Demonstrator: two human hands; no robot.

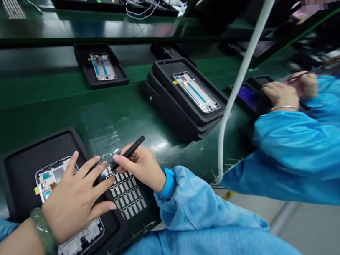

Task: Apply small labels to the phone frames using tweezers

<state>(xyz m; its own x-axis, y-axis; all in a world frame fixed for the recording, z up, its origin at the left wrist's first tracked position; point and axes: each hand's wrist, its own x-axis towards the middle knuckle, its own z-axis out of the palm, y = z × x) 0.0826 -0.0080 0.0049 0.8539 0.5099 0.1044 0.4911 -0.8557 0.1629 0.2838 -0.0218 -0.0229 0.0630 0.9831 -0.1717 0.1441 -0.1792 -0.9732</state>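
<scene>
Phone chassis [82,242], lower left of frame, in black tray [21,182]. Left hand [76,188] over chassis, fingers spread. Right hand [142,167], fingers gripping black pen-like tool [133,145] at upper edge of sheet of grey pieces [127,192].

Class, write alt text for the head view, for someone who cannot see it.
A person's right hand holds a slim black tool, perhaps tweezers, at a sheet of small silvery pieces, while the left hand spreads over a phone frame in a black tray. More trayed phone frames and a co-worker's hands appear beyond.
</scene>
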